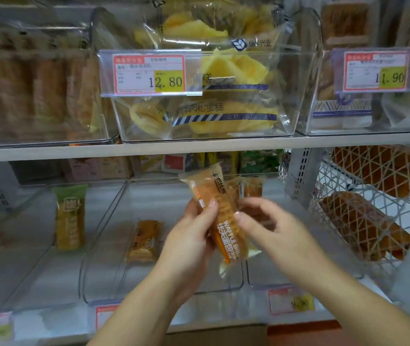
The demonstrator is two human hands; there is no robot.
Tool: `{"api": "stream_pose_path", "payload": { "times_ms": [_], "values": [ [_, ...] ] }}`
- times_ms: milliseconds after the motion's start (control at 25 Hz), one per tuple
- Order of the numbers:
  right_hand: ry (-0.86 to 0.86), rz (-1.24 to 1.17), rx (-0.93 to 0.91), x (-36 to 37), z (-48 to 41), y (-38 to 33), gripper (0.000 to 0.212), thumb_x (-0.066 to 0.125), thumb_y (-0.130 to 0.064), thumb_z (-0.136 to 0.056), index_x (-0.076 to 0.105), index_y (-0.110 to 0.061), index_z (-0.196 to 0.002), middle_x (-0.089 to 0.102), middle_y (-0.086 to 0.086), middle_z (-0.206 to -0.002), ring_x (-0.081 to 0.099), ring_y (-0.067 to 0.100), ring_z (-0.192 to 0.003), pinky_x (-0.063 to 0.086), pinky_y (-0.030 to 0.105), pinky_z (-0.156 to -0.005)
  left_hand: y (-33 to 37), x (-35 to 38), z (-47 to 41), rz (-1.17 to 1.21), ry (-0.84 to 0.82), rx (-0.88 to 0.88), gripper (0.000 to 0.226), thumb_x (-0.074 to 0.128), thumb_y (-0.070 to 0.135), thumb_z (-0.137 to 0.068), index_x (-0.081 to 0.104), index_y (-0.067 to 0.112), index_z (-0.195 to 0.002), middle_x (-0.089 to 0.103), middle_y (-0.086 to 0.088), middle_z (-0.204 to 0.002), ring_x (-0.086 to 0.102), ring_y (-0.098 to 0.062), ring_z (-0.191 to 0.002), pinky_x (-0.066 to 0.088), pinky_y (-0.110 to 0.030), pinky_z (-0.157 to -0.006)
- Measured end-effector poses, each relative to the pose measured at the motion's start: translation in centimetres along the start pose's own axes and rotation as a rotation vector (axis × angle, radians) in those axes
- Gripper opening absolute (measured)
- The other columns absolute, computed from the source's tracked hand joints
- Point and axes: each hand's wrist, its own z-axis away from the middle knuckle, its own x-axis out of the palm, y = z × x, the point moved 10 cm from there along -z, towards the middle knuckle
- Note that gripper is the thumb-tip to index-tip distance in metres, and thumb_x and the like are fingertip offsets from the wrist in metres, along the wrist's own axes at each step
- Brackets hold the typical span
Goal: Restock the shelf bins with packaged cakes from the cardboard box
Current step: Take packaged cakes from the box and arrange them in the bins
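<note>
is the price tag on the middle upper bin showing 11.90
No, the price tag on the middle upper bin reads 12.80; the 11.90 tag hangs on the right bin.

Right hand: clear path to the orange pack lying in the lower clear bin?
Probably not directly. The left hand and the waffle pack it grips sit between the right hand and the orange pack, so it would have to cross over them. Nothing covers the pack itself.
</note>
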Motion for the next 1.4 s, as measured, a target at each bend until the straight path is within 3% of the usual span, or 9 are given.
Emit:
{"api": "stream_pose_path", "payload": {
  "times_ms": [120, 240, 360, 600, 760, 1000, 1160, 1280, 1400],
  "values": [
    [0.022, 0.075, -0.019, 0.0, 0.9, 0.0, 0.046, 0.077, -0.03, -0.078, 0.055, -0.041, -0.117, 0.063, -0.024, -0.105, 0.059, -0.012, -0.09, 0.041, 0.004, -0.071, 0.0, 1.8, -0.2, -0.098, -0.056, 0.073, 0.03, 0.047, 0.027, -0.099, 0.056, 0.026, -0.127, 0.07, 0.002, -0.121, 0.065, -0.013, -0.115, 0.046, -0.032, -0.103],
    [0.352, 0.02, 0.093, -5.6, -1.7, 4.2, 0.034, 0.073, -0.018, -0.084, 0.056, -0.031, -0.11, 0.064, -0.022, -0.093, 0.061, -0.004, -0.084, 0.042, 0.012, -0.069, 0.0, 1.9, -0.6, -0.68, -0.029, 0.251, 0.039, 0.052, 0.045, -0.095, 0.036, 0.055, -0.129, 0.036, 0.049, -0.13, 0.033, 0.02, -0.127, 0.023, -0.003, -0.103],
    [0.44, 0.274, 0.341, -8.9, -6.1, 12.0, 0.016, 0.064, -0.022, -0.09, 0.058, -0.013, -0.102, 0.066, -0.006, -0.083, 0.065, 0.012, -0.077, 0.048, 0.025, -0.06, -2.7, 1.9, -0.9, -1.209, -0.077, 0.247, 0.075, 0.049, 0.054, -0.094, 0.001, 0.046, -0.151, 0.004, 0.035, -0.152, 0.003, 0.014, -0.139, 0.007, -0.009, -0.109],
    [0.365, 0.527, 0.554, -7.6, -10.5, 19.0, 0.058, 0.056, -0.021, -0.094, 0.033, 0.005, -0.14, 0.059, 0.02, -0.124, 0.059, 0.036, -0.113, 0.047, 0.039, -0.091, -4.2, 1.7, -1.8, -1.161, -0.102, 0.236, 0.07, 0.043, 0.051, -0.097, -0.002, 0.049, -0.151, -0.012, 0.041, -0.146, -0.007, 0.026, -0.127, -0.004, 0.008, -0.091],
    [0.332, 0.595, 0.59, -6.9, -11.1, 20.1, 0.046, 0.052, -0.017, -0.094, 0.037, -0.003, -0.135, 0.059, 0.018, -0.123, 0.058, 0.036, -0.113, 0.047, 0.04, -0.088, -4.7, 1.6, -2.0, -1.16, -0.15, 0.243, 0.07, 0.043, 0.051, -0.097, -0.003, 0.048, -0.149, -0.012, 0.039, -0.147, -0.017, 0.039, -0.114, -0.004, 0.014, -0.083],
    [0.208, 0.605, 0.61, -7.3, -9.4, 18.1, 0.038, 0.069, -0.031, -0.086, 0.06, -0.003, -0.11, 0.066, 0.016, -0.113, 0.063, 0.031, -0.105, 0.052, 0.035, -0.085, -3.5, 1.1, -0.7, -1.149, -0.116, 0.3, 0.073, 0.047, 0.056, -0.093, 0.004, 0.045, -0.152, -0.008, 0.034, -0.154, -0.002, 0.014, -0.142, 0.005, -0.002, -0.106],
    [0.252, 0.523, 0.454, -7.6, -5.1, 10.9, 0.039, 0.059, -0.032, -0.094, 0.056, -0.01, -0.126, 0.062, 0.01, -0.123, 0.061, 0.029, -0.109, 0.049, 0.034, -0.089, 0.8, 0.5, 4.2, -1.238, -0.089, 0.521, 0.062, 0.049, 0.051, -0.095, 0.028, 0.036, -0.151, 0.022, 0.022, -0.156, 0.022, 0.007, -0.142, 0.021, -0.013, -0.115],
    [0.388, 0.226, 0.128, -5.8, 0.6, 3.2, 0.026, 0.056, -0.028, -0.094, 0.057, -0.027, -0.12, 0.069, 0.002, -0.104, 0.066, 0.021, -0.091, 0.054, 0.04, -0.081, 1.9, -1.2, 9.3, -1.28, -0.113, 0.603, 0.049, 0.05, 0.042, -0.093, 0.051, 0.027, -0.139, 0.053, 0.014, -0.13, 0.053, 0.003, -0.111, 0.044, -0.007, -0.086],
    [0.15, 0.132, 0.034, 0.6, 5.9, 0.7, 0.015, 0.055, -0.023, -0.094, 0.058, -0.031, -0.107, 0.068, 0.0, -0.084, 0.068, 0.011, -0.067, 0.054, 0.035, -0.066, -2.2, -5.9, 13.8, -1.414, -0.2, 0.346, 0.047, 0.049, 0.047, -0.092, 0.05, 0.036, -0.138, 0.055, 0.018, -0.127, 0.056, 0.004, -0.104, 0.045, -0.012, -0.086]
  ]
}}
